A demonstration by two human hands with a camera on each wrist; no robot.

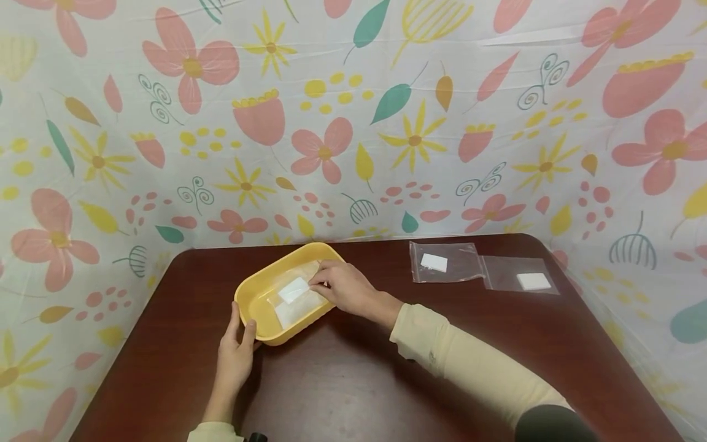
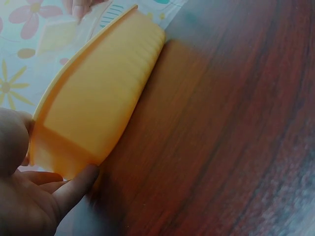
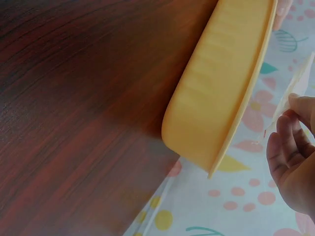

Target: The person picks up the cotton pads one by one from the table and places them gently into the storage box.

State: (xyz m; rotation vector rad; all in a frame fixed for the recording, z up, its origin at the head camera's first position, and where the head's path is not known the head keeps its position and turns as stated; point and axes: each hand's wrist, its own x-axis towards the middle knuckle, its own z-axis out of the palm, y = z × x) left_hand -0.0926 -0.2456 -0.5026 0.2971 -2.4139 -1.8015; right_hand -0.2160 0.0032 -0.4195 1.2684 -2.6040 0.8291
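Note:
A yellow plastic tub (image 1: pixel 284 334) with rounded corners stands on the table, turned at an angle. My left hand (image 1: pixel 236 353) grips its near left end, thumb at the rim; in the left wrist view, its fingers (image 2: pixel 81 189) reach round the lower corner. Over the tub's right half, my right hand (image 1: pixel 348 285) pinches the edge of a clear plastic bag (image 3: pixel 295 88) between thumb and fingers. Inside that bag is a flat white rectangular piece (image 1: pixel 294 290). Beneath it, another clear bag with white contents (image 1: pixel 295 311) lies in the tub, partly covered.
Two clear bags lie at the back right of the dark wooden table (image 1: pixel 342 393), edges meeting: the left bag (image 1: pixel 461 261) holds a white piece (image 1: pixel 434 263), the right bag (image 1: pixel 505 273) another white block (image 1: pixel 533 282). A flower-patterned cloth (image 1: pixel 326 92) hangs behind the table.

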